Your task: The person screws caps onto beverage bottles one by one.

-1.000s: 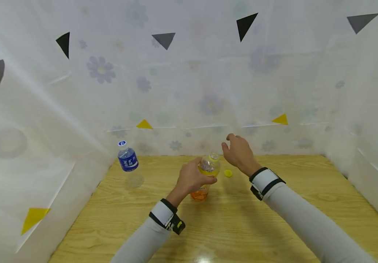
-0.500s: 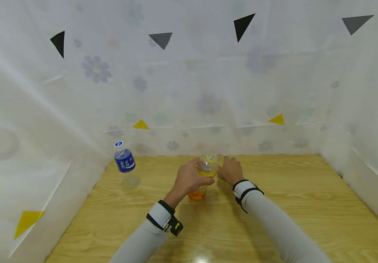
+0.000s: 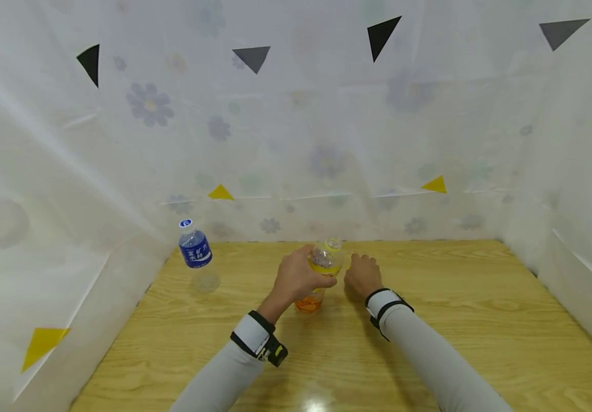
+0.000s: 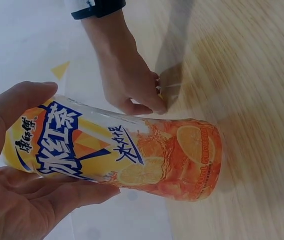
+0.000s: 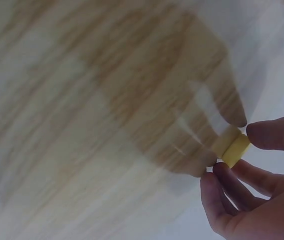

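1. The left hand [image 3: 298,277] is wrapped around the upper part of a clear plastic drink bottle with a yellow and orange lemon-printed label [image 3: 321,273]. The thumb is on one side and the fingers on the other, as the left wrist view shows [image 4: 27,170].
2. That bottle stands near the middle of the light wooden table [image 3: 481,320], a little toward the far edge. Its orange base rests on the wood, and its neck is open with no cap on it.
3. The right hand [image 3: 361,274] is down at the table surface at about 3 o'clock from the bottle, just beside it.
4. In the right wrist view, the thumb and fingertips [image 5: 269,134] pinch a small round yellow plastic cap [image 5: 235,149]. The cap is at the tabletop, and its reflection shows in the glossy wood just beside it.
5. The left wrist view shows the same hand [image 4: 132,87] from the other side, fingertips down against the table beyond the bottle [image 4: 127,155].
6. A small clear water bottle with a blue label and a white cap [image 3: 194,250] stands at about 9 o'clock from the drink bottle, well apart from it, near the table's left far corner.
7. White translucent sheeting with faint flower prints and black, grey and yellow triangles [image 3: 296,126] walls the table on three sides.
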Demonstrator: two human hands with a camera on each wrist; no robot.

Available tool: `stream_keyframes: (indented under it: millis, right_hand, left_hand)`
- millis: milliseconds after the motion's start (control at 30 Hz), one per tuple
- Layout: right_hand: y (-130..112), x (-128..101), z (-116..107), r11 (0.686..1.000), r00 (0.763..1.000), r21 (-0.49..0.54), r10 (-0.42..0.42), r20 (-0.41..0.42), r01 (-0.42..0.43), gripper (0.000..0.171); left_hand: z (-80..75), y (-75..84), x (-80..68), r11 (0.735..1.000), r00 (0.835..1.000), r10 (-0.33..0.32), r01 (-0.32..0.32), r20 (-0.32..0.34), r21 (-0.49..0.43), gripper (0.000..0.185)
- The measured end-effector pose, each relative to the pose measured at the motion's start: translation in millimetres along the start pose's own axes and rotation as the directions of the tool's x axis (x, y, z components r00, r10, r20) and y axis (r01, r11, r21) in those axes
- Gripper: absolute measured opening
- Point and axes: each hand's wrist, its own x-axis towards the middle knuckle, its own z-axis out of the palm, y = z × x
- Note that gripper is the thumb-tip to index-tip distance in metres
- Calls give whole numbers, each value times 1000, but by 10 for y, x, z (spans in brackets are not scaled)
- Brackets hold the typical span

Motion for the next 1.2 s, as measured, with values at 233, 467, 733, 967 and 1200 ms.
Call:
stream_keyframes:
  millis: [233,467,733,967,1200]
  right_hand:
    - [32,-15,-61,999,1000,52,-1,-11,1,32]
    - [-20,-41,-230,994,994,69,-78,-79,83,33]
    - [-83,-232,-377,989,990,97,-107,-88,115,40]
    - [-53,-500,-316,979,983,112,-160,-93,170,33]
    - [-22,-634,-344,976,980,112,-174,-99,185,27]
  left_hand:
    - [39,15,10,1000,1000,-5,5,12,4,70]
    - [35,-9,7,1000,1000,-11,11,24,-1,72]
    - [16,-39,-3,1000,1000,-15,15,17,-6,72]
    - [-20,-36,19,1000,1000,9,-9,-8,15,70]
    - [-19,-26,8,999,999,35,-35,-8,-8,68]
